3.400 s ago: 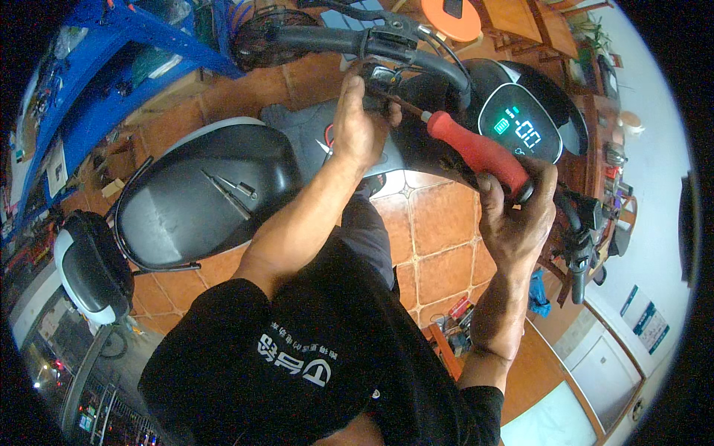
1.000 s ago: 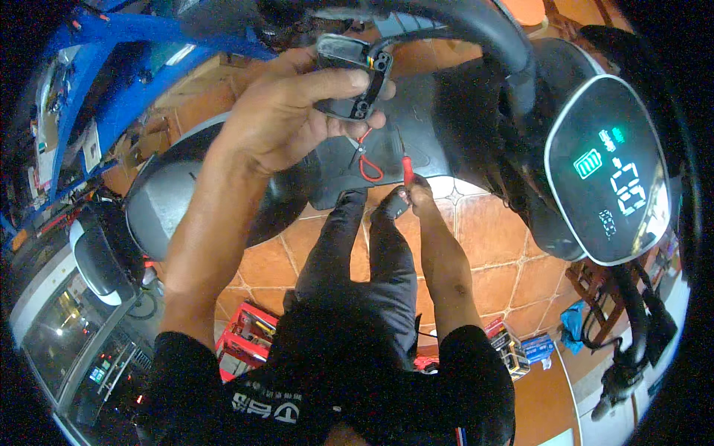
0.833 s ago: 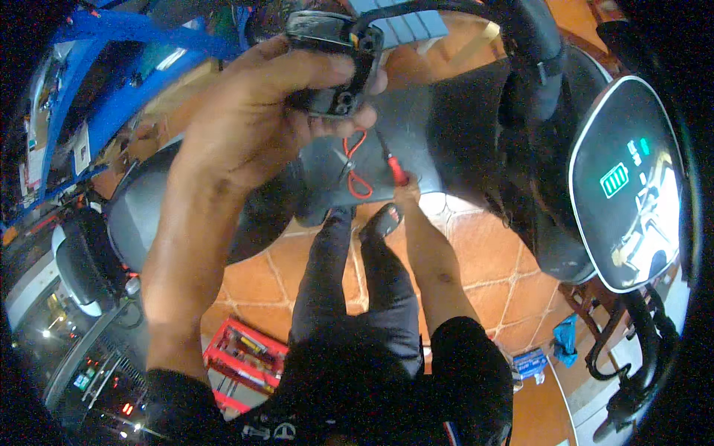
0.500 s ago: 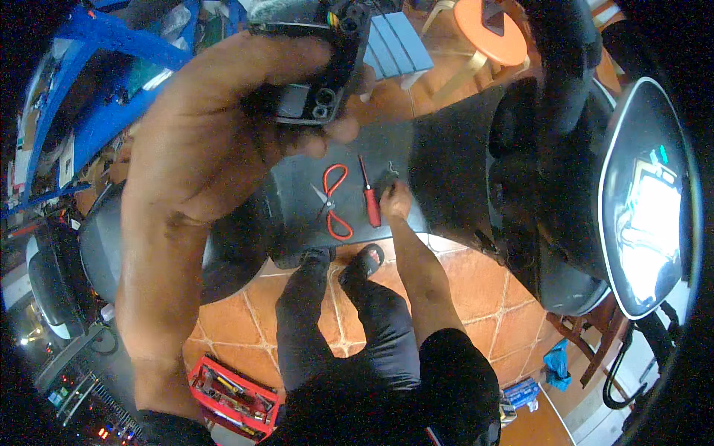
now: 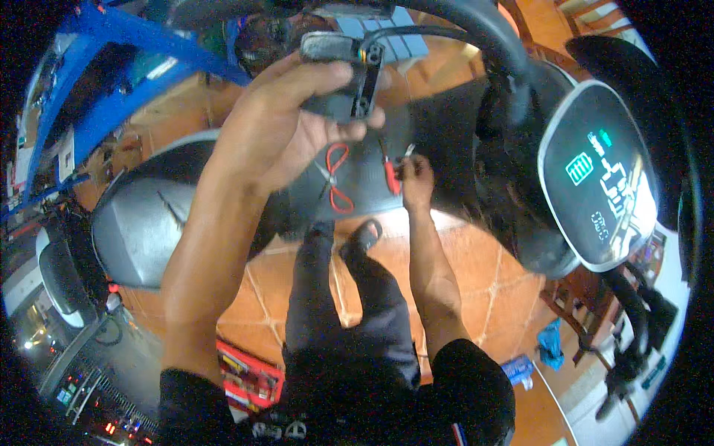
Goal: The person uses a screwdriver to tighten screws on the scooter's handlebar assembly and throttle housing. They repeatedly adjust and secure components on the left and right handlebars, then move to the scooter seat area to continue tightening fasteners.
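My left hand [image 5: 271,126] grips an opened black switch housing [image 5: 342,93], coloured wires showing where its cable enters. Below it, red-handled scissors [image 5: 338,197] rest on the grey scooter floorboard [image 5: 301,212], with a red screwdriver [image 5: 390,177] beside them. My right hand [image 5: 416,178] is low by the screwdriver, fingers pinched round a small pale item [image 5: 409,151] too small to name.
The black seat [image 5: 149,230] lies left, the lit dashboard [image 5: 591,189] right, handlebar tubing [image 5: 494,30] above. A blue rack [image 5: 97,67] stands upper left, a red toolbox [image 5: 249,375] on the tiled floor [image 5: 491,297] below, a blue bag [image 5: 550,342] lower right.
My right hand earlier held the screwdriver, which now lies on the floorboard; since then it has pinched a small item there. My left hand has shifted slightly right with the housing since half a second ago.
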Available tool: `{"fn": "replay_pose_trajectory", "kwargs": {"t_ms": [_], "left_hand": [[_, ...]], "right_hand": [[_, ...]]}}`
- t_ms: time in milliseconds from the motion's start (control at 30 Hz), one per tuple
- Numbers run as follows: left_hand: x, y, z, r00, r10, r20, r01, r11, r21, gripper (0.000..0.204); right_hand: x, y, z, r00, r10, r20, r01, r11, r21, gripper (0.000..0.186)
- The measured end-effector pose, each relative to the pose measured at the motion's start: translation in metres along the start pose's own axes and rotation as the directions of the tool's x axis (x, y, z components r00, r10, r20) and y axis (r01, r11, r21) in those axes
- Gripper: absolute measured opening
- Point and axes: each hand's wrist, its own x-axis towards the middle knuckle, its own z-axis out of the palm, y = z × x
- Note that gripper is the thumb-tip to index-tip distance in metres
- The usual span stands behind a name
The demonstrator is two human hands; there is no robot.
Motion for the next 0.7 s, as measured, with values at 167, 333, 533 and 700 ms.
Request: {"fn": "replay_pose_trajectory", "kwargs": {"t_ms": [167,333,533,700], "left_hand": [[0.0,-0.005,0.008,0.996,-0.073,-0.045,0.071,0.996,-0.062,0.029],[-0.01,0.0,0.018,0.986,-0.143,-0.085,0.131,0.983,-0.131,0.021],[-0.018,0.002,0.014,0.993,-0.115,0.023,0.117,0.953,-0.279,0.025],[-0.017,-0.004,0.026,0.996,-0.069,-0.058,0.053,0.968,-0.247,0.033]], "right_hand": [[-0.079,-0.069,-0.046,0.957,-0.142,-0.254,0.177,0.977,0.119,0.012],[-0.169,-0.148,-0.04,0.961,-0.232,-0.153,0.247,0.965,0.085,0.006],[-0.216,-0.239,0.034,0.892,-0.423,-0.162,0.436,0.898,0.058,0.016],[-0.192,-0.27,0.076,0.708,-0.646,-0.284,0.585,0.763,-0.276,0.016]]}}
